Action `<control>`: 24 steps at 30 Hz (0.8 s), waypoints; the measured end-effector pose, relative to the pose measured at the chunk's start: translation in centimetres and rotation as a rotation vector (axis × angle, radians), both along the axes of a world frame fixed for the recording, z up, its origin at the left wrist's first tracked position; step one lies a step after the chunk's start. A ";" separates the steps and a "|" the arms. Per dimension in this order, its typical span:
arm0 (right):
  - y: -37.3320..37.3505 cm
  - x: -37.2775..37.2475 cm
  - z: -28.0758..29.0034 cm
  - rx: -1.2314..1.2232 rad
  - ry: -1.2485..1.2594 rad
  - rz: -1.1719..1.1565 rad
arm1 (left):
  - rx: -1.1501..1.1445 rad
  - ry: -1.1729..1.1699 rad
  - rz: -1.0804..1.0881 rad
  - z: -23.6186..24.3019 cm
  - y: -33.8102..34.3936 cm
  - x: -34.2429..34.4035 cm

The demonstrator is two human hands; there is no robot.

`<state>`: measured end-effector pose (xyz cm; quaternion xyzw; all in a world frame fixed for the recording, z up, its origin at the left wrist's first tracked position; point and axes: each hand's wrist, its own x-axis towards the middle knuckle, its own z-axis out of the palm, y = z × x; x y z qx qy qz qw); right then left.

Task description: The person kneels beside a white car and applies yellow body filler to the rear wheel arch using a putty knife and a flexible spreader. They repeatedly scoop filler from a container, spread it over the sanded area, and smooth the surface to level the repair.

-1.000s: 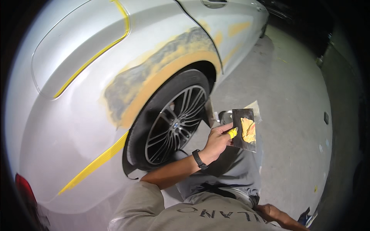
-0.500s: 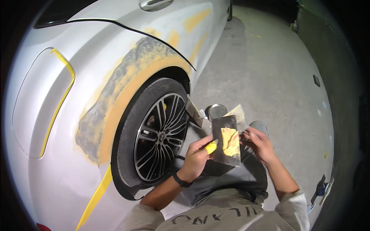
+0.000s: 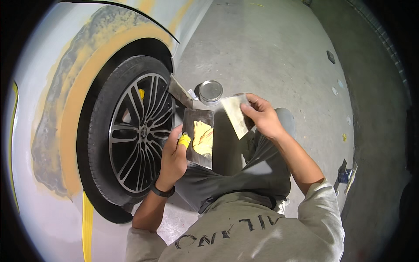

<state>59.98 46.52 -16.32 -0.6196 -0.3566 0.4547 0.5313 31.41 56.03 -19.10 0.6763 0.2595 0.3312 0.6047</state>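
Left hand, bare, yellow wrap round the thumb: closed on the left edge of a dark, flat, rectangular mixing plate. Thumb lies over the face; fingers underneath mostly hidden. Plate sits in front of the torso, long sides running roughly up and down the view. On it, a thick pale-yellow lump of paste, crowding the right edge; bare margin along the top and left. Plate's top, right and bottom edges are free of fingers.

Right hand: pinched, thumb and fingers on the upper right part of a thin, cream-coloured, four-sided spreader. Its slanting left edge faces the plate, a gap between, not touching the paste.

Round metal tin on the grey concrete floor, just beyond the gap. Left side tighter: black tyre and multi-spoke wheel close by the left wrist, a flat panel standing between wheel and tin. Silver-white car body above, grey and tan patches bordering the arch. Right side roomier: floor runs from the right forearm to a dark wall.
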 end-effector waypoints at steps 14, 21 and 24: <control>-4.0 -7.4 -1.8 -0.183 -0.189 0.050 | -0.306 0.054 -0.132 -0.2 1.7 2.7; -1.4 -5.5 1.7 0.820 -0.841 0.205 | -0.687 -0.156 0.115 0.9 -1.7 2.5; 1.2 -5.3 1.4 0.960 -1.008 0.487 | -0.708 -0.472 0.105 0.7 -2.5 2.6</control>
